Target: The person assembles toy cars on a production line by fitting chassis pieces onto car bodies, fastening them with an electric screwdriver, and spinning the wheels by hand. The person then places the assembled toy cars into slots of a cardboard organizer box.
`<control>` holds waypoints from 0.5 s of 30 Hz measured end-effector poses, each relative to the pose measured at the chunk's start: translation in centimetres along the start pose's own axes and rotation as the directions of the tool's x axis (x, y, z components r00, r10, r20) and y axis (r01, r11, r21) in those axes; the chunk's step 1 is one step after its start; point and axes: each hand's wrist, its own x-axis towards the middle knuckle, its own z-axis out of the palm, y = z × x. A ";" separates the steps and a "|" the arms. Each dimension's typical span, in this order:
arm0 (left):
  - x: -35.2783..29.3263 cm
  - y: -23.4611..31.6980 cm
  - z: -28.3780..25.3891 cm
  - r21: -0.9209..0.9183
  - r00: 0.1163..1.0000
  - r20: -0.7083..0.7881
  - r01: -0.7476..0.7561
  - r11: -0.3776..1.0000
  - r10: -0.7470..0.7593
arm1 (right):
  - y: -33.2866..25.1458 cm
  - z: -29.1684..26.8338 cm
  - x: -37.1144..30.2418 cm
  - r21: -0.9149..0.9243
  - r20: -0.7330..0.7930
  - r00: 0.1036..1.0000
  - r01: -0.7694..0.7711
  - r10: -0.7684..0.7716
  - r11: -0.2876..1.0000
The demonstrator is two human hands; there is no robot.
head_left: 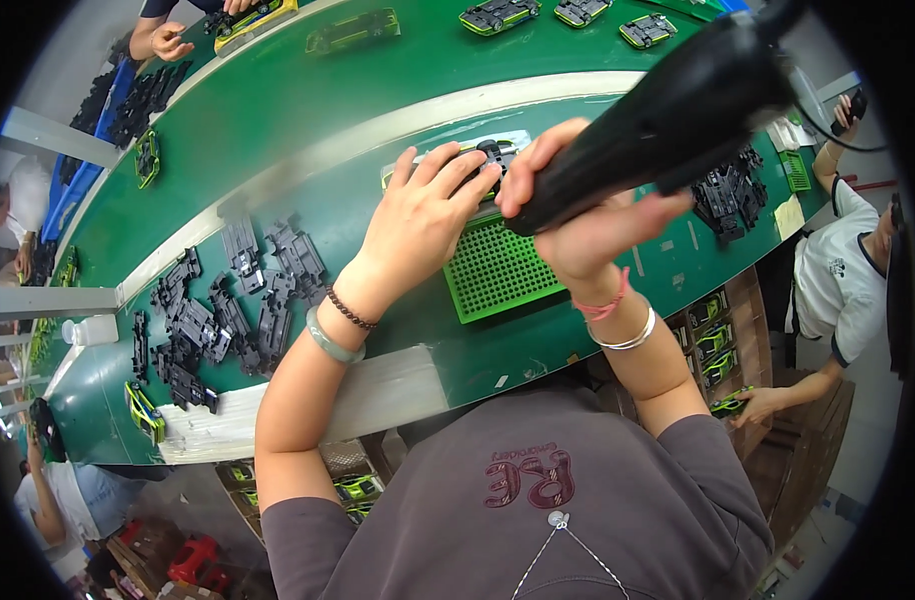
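A lime-green toy car [389,173] lies wheels up on the green table, in front of me. My left hand [423,210] is laid over it with bent fingers, holding it; much of the car is hidden beneath. In my right hand [578,225] is a black electric screwdriver [668,115], slanting up to the right with its lower end close to the car. The fingers wrap around its lower body; the tip is hidden. Just below the hands sits a green perforated tray [498,275], partly covered by my right hand.
Loose black chassis plates [203,325] lie heaped at left, with more plates [728,195] at right. A green toy car [145,412] stands at the table's left edge. Several upturned cars [500,15] are across the far side. A co-worker's hand [171,42] shows at top left.
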 end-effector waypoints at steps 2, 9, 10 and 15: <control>-0.1 -0.1 0.0 0.002 1.000 0.009 -0.007 1.000 0.007 | 1.2 -0.5 -0.9 -0.216 -0.034 0.995 -0.100 0.095 0.971; -0.3 0.0 0.0 0.002 1.000 -0.014 -0.005 1.000 0.005 | 2.1 -1.1 -0.9 -0.239 -0.036 0.999 -0.031 0.023 0.971; -0.2 0.0 0.0 -0.008 1.000 -0.018 -0.007 1.000 0.007 | 2.3 -1.3 -1.0 -0.229 -0.044 0.999 -0.039 0.030 0.973; -0.2 -0.1 0.1 -0.007 1.000 -0.021 -0.008 1.000 0.008 | 2.4 -1.0 -1.0 -0.244 -0.073 0.996 -0.068 0.052 0.967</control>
